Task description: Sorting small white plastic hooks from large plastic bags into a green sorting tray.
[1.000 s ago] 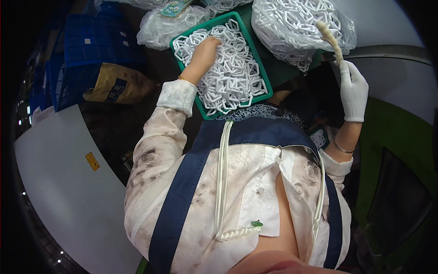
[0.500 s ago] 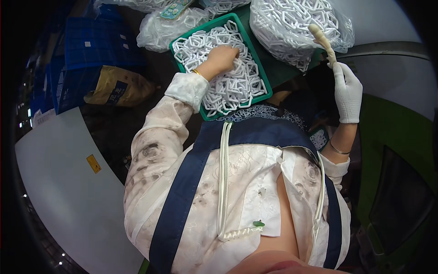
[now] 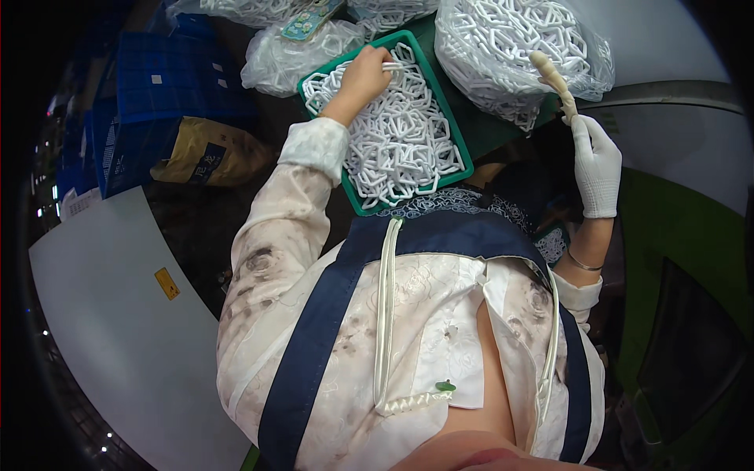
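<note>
My bare left hand (image 3: 364, 78) is over the far left part of a green tray (image 3: 463, 145) heaped with white chain-like plastic links (image 3: 400, 141). Its fingers are pinched at a few white links by their tips. Raised on the right, away from the tray, is my right hand (image 3: 597, 165) in a white knit glove. Its gloved fingers are curled together. A pale beige, knobbly, finger-like length (image 3: 554, 78) juts up from them; whether it is covered fingers or a held thing, I cannot tell.
Clear plastic bags of white links stand behind the tray, a large bag (image 3: 514, 59) at right and a smaller bag (image 3: 302, 55) at left. Blue crates (image 3: 181, 86) and a brown sack (image 3: 212, 153) are at the left. A small container of links (image 3: 552, 242) sits below my right wrist.
My left hand has moved from the middle of the heap to the tray's far left, links now showing at its fingertips. My right hand has hardly moved.
</note>
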Tool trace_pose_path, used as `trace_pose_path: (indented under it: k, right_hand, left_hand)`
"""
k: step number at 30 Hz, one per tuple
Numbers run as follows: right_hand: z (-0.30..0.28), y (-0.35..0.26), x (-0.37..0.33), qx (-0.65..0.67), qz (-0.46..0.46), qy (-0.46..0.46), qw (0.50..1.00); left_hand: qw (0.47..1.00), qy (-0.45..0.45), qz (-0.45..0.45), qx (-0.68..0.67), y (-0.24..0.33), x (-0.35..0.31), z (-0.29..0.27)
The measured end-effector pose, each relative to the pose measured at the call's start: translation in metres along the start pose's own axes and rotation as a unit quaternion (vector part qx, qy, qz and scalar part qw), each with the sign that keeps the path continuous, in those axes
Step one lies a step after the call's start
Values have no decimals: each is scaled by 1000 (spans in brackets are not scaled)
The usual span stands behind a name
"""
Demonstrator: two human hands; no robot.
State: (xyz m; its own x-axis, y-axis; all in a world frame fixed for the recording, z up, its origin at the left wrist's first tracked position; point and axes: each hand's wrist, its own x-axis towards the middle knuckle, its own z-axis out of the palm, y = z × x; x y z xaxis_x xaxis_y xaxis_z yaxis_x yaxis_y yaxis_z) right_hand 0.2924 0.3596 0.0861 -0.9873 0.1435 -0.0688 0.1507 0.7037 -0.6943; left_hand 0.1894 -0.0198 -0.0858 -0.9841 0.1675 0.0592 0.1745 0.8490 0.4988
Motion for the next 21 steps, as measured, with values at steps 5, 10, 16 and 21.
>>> trace_pose_path:
  k: [5,10,16,21]
  right_hand:
    - [6,-8,0,4,-18,-9,1000]
    - [6,-14,-5,0,-22,-19,1000]
    - [46,-25,-15,136,-68,-51,987]
    - [102,-63,-30,170,-156,-69,971]
  left_hand:
    - [993,-27,-31,107,-12,16,25]
    - [996,-10,-11,91,-13,15,13]
    - [935,65,-87,-338,40,-15,-14]
    - [940,125,31,-316,123,-40,-34]
